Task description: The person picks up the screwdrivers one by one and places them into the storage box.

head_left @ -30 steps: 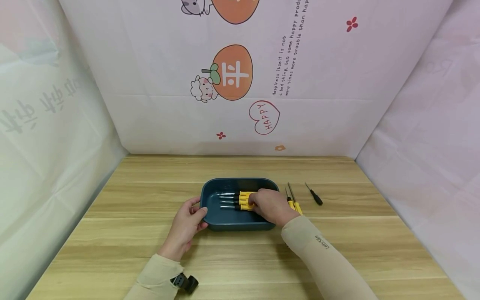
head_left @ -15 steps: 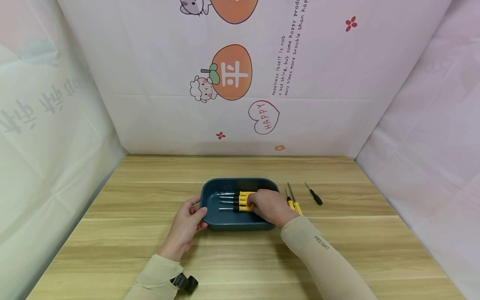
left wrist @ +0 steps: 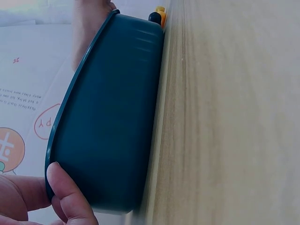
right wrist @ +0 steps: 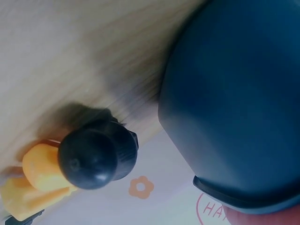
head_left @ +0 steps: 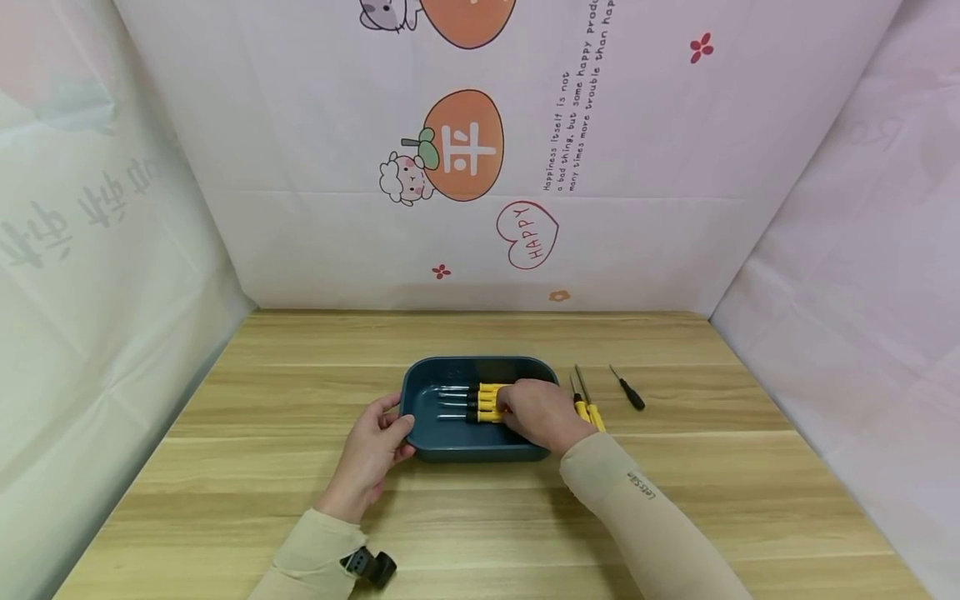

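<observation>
My left hand [head_left: 369,450] grips the left end of a dark blue rectangular bin [head_left: 480,453], thumb over the rim. In the left wrist view its fingers [left wrist: 68,192] pinch the rim of the bin [left wrist: 108,108]. Several screwdrivers [head_left: 486,397] with yellow-and-black handles lie side by side in the bin, shafts to the left. My right hand [head_left: 546,412] reaches over the bin's right end, fingers curled onto the handle of the nearest screwdriver [head_left: 459,417]. Its palm hides the handle ends. In the right wrist view the bin's outer wall [right wrist: 229,103] blocks the fingers.
Just right of the bin, two yellow-handled screwdrivers [head_left: 595,415] lie on the wooden table [head_left: 480,525]. A small black screwdriver [head_left: 633,395] lies further right, its handle end [right wrist: 91,157] large in the right wrist view. White printed cloth [head_left: 300,208] encloses the table's back and sides.
The nearest screwdriver in the bin has shifted very slightly left under my right fingers. My left hand and the bin have stayed in place.
</observation>
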Demonstrator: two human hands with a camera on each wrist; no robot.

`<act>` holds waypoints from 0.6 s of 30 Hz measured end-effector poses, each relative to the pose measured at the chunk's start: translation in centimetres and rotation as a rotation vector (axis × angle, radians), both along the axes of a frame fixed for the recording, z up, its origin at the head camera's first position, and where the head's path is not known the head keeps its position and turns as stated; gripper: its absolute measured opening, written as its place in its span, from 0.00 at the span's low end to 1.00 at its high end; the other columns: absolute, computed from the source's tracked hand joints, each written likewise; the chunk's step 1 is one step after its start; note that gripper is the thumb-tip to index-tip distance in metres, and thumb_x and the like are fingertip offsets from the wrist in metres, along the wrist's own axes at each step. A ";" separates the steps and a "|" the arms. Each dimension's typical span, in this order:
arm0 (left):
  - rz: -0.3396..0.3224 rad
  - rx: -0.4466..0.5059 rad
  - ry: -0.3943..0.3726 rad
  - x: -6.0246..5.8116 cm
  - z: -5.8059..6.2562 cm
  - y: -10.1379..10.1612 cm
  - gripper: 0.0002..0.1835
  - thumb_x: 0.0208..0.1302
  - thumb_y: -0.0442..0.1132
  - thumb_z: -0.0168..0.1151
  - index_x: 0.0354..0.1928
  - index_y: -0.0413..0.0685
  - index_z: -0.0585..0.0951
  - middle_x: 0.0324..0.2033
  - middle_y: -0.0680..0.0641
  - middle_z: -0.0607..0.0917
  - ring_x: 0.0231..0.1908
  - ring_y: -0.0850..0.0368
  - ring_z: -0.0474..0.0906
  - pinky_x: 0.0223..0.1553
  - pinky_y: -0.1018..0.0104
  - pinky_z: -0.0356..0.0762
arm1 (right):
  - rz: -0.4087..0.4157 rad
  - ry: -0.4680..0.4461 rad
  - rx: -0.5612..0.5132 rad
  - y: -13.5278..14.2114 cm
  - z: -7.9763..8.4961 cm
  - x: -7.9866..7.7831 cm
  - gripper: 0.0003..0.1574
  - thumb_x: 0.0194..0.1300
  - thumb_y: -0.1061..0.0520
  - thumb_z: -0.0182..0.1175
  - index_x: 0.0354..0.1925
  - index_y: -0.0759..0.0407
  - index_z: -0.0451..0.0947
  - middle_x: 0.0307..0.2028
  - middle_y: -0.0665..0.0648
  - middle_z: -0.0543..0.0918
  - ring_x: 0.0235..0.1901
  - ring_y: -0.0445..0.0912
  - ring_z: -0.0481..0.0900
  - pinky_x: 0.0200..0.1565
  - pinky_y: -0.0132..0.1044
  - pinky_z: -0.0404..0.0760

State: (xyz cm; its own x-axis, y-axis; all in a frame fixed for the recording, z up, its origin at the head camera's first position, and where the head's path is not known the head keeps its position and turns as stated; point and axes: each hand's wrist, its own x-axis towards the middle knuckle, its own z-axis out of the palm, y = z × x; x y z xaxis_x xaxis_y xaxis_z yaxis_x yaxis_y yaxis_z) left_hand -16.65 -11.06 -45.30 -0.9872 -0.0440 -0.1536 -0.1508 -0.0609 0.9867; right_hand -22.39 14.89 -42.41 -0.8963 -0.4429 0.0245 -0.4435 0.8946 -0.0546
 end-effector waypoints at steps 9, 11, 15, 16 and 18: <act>0.000 -0.002 0.000 0.1 0.1 0.0 0.26 0.77 0.33 0.56 0.74 0.44 0.68 0.44 0.42 0.70 0.35 0.53 0.76 0.34 0.71 0.83 | -0.020 -0.009 -0.002 0.0 0.0 -0.1 0.04 0.70 0.50 0.69 0.39 0.47 0.87 0.34 0.46 0.86 0.30 0.41 0.75 0.40 0.41 0.83; -0.002 0.000 0.002 0.1 0.1 0.0 0.26 0.78 0.33 0.56 0.74 0.44 0.68 0.44 0.42 0.70 0.35 0.53 0.76 0.34 0.70 0.83 | -0.024 -0.008 0.001 0.0 0.0 -0.1 0.04 0.70 0.50 0.69 0.39 0.47 0.87 0.33 0.46 0.85 0.29 0.41 0.75 0.40 0.41 0.83; -0.002 0.002 0.003 0.1 0.0 0.0 0.26 0.78 0.33 0.56 0.74 0.44 0.68 0.45 0.42 0.70 0.35 0.53 0.76 0.34 0.70 0.83 | -0.026 -0.007 0.007 0.0 0.0 -0.1 0.04 0.70 0.50 0.69 0.38 0.47 0.86 0.32 0.45 0.84 0.29 0.41 0.75 0.39 0.40 0.83; -0.002 0.002 0.003 0.1 0.0 0.0 0.26 0.77 0.33 0.56 0.74 0.44 0.68 0.45 0.42 0.70 0.35 0.53 0.76 0.34 0.70 0.83 | -0.026 -0.005 0.007 0.0 0.0 -0.1 0.04 0.70 0.50 0.69 0.38 0.47 0.86 0.32 0.45 0.84 0.29 0.41 0.74 0.39 0.41 0.83; 0.000 0.003 0.002 0.1 0.0 0.0 0.26 0.77 0.33 0.57 0.74 0.44 0.68 0.44 0.42 0.70 0.35 0.53 0.76 0.34 0.70 0.83 | -0.024 -0.002 0.011 0.0 -0.1 -0.1 0.04 0.70 0.49 0.69 0.39 0.47 0.87 0.33 0.46 0.85 0.29 0.41 0.75 0.39 0.40 0.83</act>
